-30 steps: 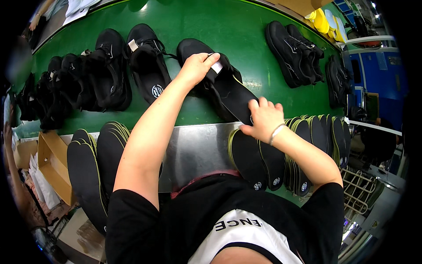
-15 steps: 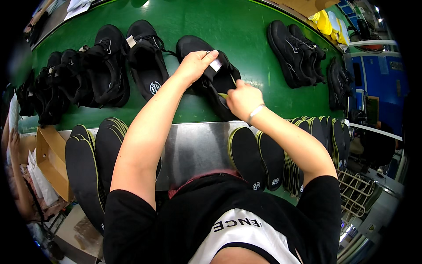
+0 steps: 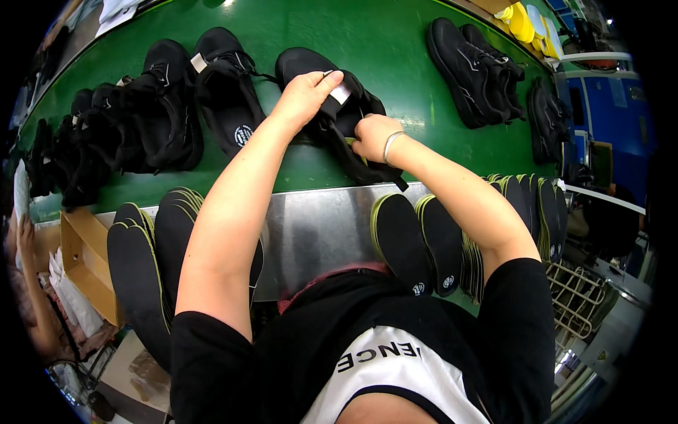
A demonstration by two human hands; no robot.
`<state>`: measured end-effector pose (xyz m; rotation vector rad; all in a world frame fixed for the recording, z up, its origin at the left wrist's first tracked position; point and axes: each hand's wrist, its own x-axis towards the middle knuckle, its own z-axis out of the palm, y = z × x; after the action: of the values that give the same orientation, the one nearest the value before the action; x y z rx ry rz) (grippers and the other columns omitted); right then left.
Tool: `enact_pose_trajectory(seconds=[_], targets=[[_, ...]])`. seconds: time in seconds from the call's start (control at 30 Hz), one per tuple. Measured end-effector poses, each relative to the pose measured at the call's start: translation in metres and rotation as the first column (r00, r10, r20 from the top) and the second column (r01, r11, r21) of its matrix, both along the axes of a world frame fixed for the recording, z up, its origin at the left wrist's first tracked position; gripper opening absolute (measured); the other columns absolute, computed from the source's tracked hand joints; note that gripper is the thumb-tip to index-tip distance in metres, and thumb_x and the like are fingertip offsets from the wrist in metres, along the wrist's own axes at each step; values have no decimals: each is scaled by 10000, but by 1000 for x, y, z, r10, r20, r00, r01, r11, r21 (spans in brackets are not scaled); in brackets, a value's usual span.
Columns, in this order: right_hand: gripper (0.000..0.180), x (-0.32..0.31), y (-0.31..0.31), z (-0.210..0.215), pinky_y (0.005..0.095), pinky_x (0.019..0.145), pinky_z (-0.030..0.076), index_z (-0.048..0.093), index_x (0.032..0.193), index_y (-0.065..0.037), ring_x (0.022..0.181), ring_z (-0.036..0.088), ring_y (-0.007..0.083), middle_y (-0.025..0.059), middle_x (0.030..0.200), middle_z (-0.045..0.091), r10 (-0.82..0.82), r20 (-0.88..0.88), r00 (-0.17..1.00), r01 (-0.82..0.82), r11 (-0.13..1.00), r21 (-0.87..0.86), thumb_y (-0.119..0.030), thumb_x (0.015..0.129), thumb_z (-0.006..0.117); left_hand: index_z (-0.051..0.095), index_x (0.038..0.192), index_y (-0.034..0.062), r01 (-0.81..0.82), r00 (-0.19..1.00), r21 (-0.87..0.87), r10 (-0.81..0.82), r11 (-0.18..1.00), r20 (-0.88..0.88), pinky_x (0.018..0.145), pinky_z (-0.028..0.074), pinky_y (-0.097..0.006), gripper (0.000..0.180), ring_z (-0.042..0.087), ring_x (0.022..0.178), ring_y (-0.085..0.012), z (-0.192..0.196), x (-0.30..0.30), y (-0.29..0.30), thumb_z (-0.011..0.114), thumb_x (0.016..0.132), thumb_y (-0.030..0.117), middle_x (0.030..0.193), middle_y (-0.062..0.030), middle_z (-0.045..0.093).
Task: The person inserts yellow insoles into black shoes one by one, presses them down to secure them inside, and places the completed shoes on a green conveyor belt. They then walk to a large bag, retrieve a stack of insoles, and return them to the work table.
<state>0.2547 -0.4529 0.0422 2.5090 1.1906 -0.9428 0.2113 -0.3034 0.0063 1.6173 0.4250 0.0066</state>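
Note:
A black lace-up shoe (image 3: 300,62) lies on the green table in front of me, its toe pointing away. My left hand (image 3: 305,97) is closed on the shoe's tongue, next to a white label (image 3: 341,93). Inside the shoe's opening, the curled fingers of my right hand (image 3: 376,137) grip a black insole with a yellow-green edge (image 3: 349,140); most of it is hidden by the shoe and the hand. Just left stands another black shoe (image 3: 224,88) with a printed insole in its heel.
More black shoes (image 3: 166,106) line the green table (image 3: 374,35) on the left, with others (image 3: 470,74) at the right. Stacked insoles (image 3: 134,268) stand along the near metal edge (image 3: 311,226) on both sides. An open cardboard box (image 3: 88,265) sits at left, near another person's arm (image 3: 32,283).
My right hand has moved up and left, deeper into the shoe with the insole. My left hand still holds the tongue, and the view has shifted slightly.

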Motion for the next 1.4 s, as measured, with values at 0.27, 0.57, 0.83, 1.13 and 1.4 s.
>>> enact_pose_trajectory(seconds=[0.27, 0.57, 0.83, 1.13, 1.4], targets=[[289, 7, 24, -17, 348, 695, 482, 609, 969, -44, 799, 611, 245, 110, 929, 616, 150, -212, 966, -228, 882, -413, -162, 720, 520, 600, 849, -6, 44, 996, 18, -43, 999, -76, 676, 394, -231, 397, 478, 706, -70, 10, 0, -2, 520, 833, 383, 751, 4, 578], [260, -5, 28, -11, 309, 756, 479, 618, 992, -79, 938, 584, 224, 70, 1046, 592, -11, -41, 999, -5, 928, -374, -148, 756, 532, 581, 779, -13, 4, 1000, 5, -4, 1000, 4, 566, 362, -238, 410, 425, 605, -72, 0, -1, -4, 534, 818, 393, 635, 5, 506], [263, -8, 19, -6, 315, 749, 474, 618, 984, -63, 933, 585, 223, 117, 1023, 594, 42, -54, 998, -56, 954, -295, -137, 751, 521, 604, 863, 0, 13, 999, -22, -14, 1000, -47, 684, 390, -219, 396, 484, 719, -66, 1, -3, -2, 521, 833, 385, 766, 5, 584], [382, -19, -18, 37, 560, 943, 151, 545, 1059, -12, 1009, 529, 266, 135, 1021, 583, 224, -375, 900, -360, 866, -348, -251, 767, 484, 603, 843, -8, 5, 1000, -22, -6, 1000, -31, 672, 391, -217, 398, 481, 698, -62, -3, -2, -2, 523, 831, 382, 742, 6, 580], [396, -17, -8, 33, 585, 950, 125, 517, 1101, -2, 1078, 486, 276, 141, 1099, 548, 223, -368, 903, -362, 856, -369, -226, 786, 428, 605, 845, -14, -27, 999, 46, 29, 999, -34, 671, 395, -225, 406, 485, 702, -69, 5, -4, -3, 527, 827, 384, 738, -7, 584]])
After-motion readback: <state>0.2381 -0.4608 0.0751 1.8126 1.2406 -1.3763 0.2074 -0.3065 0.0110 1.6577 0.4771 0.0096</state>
